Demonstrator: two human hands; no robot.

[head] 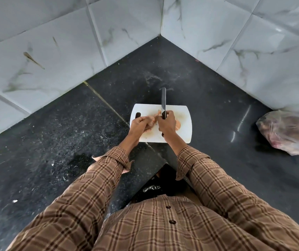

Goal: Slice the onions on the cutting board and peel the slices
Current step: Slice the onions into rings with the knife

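Lying on a speckled black stone counter (58, 142), a white rectangular plastic cutting board (185, 124) is seen just past the centre of the view, in the corner formed by white marble-veined wall tiles (54, 51). A dark-handled knife with a long narrow steel blade (163, 101) is gripped by the right hand (166, 124), whose fingers are curled round the handle; the blade is pointed toward twelve o'clock, reaching beyond the board's far edge. A small pale piece of onion (151, 122) is held by the left hand (141, 125), its fingers curled round the piece, directly at nine o'clock from the right hand and almost touching it. A pinkish round onion slice (178, 126) is laid flat on the board at three o'clock from the right hand, partly hidden by it. A dark slot (137, 115) is cut into the board's left end, just above the left hand. A crumpled clear plastic bag with reddish-brown contents (288, 133) is set on the counter at three o'clock, well apart from the board, against the wall. Both forearms are covered by brown plaid shirt sleeves (217, 182).
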